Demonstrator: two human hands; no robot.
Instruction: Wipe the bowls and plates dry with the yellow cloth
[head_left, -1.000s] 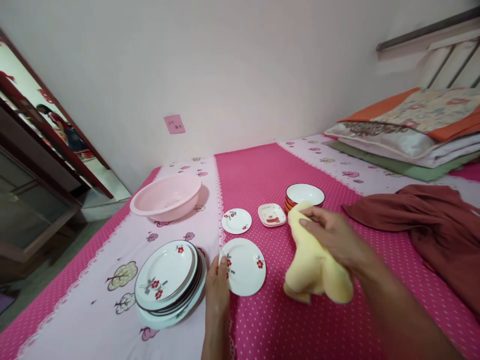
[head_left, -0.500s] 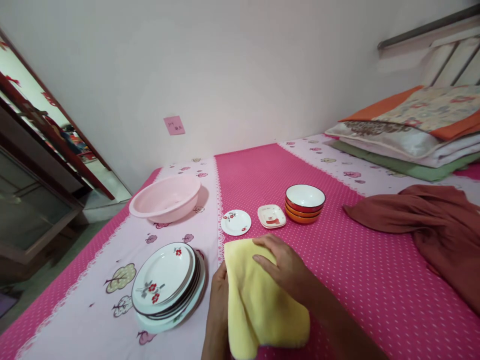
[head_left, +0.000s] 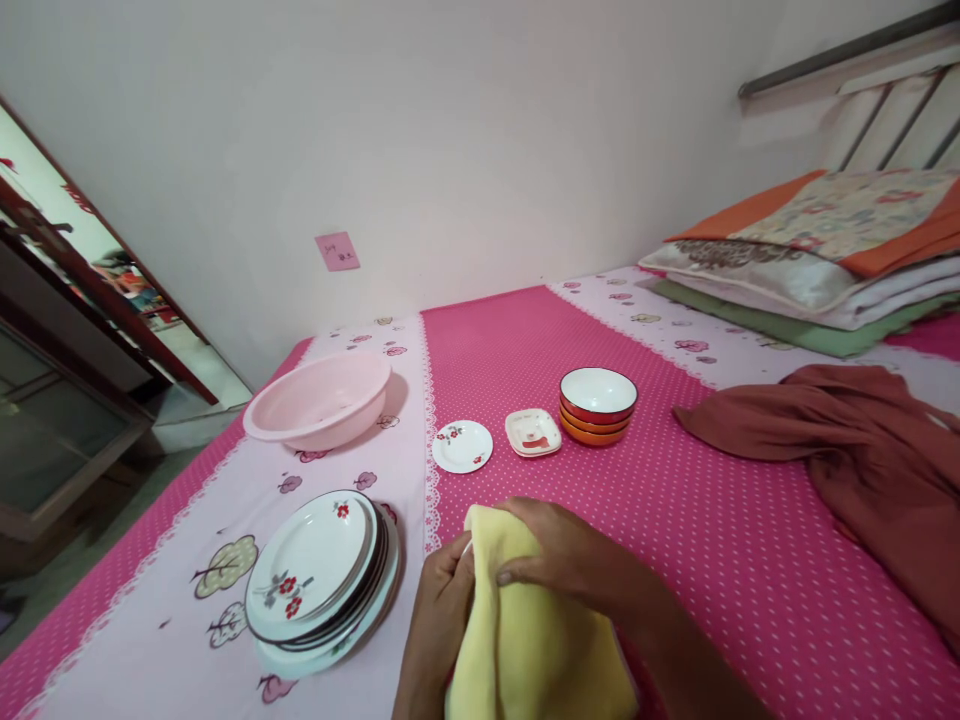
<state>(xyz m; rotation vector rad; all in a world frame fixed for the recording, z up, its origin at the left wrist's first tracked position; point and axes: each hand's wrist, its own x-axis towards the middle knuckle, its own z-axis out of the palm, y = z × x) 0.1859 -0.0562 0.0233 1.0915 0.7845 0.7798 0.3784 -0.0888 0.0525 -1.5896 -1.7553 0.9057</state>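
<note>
A yellow cloth [head_left: 544, 640] hangs in folds between my two hands at the bottom middle. My right hand [head_left: 551, 550] grips its upper part, thumb on the near side and fingers over the top. Behind the cloth's left edge, my left hand [head_left: 446, 600] is closed on a white dish, of which only a sliver of rim shows; the cloth covers the rest, so its shape is hidden. Just beyond lie a small flowered plate [head_left: 462, 446], a square dish [head_left: 533, 432] and a stack of bowls [head_left: 598, 405]. To the left sits a stack of flowered plates [head_left: 315, 570].
A pink basin [head_left: 319, 405] stands at the back left on the bedspread [head_left: 487, 340]. Dark red clothing [head_left: 847, 460] lies crumpled at the right, below folded bedding [head_left: 817, 260]. The wall [head_left: 480, 140] with a pink note [head_left: 337, 251] closes off the back.
My right hand has moved slightly down with the cloth, which is now gathered more tightly at its top. The left hand's fingers and a white rim have come into sight. The view has shifted slightly.
</note>
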